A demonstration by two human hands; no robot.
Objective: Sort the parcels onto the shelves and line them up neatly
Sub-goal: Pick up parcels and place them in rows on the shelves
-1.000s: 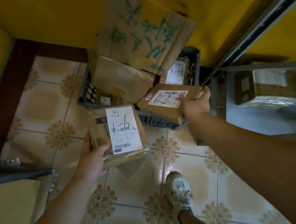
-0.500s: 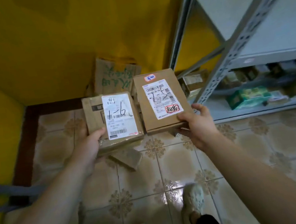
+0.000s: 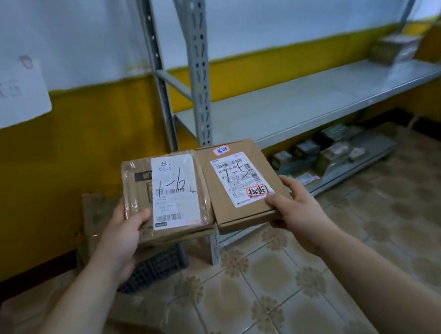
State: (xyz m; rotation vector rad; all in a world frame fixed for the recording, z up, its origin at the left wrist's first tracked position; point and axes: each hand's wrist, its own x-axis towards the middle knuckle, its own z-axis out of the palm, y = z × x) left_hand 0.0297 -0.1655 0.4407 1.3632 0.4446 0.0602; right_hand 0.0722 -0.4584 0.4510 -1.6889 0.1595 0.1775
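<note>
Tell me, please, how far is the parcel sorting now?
Done: some parcels lie on the bottom shelf, others at the far end of the middle shelf. In hand: the left hand holds parcel 1-6, the right hand parcel 1-5, neither shelved yet. Left: placing both, plus one floor parcel.

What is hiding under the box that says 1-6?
The left hand holds the 1-6 parcel; only its thumb shows on top, and the fingers beneath are covered. Lower down stands a dark crate on the floor, partly hidden.
</note>
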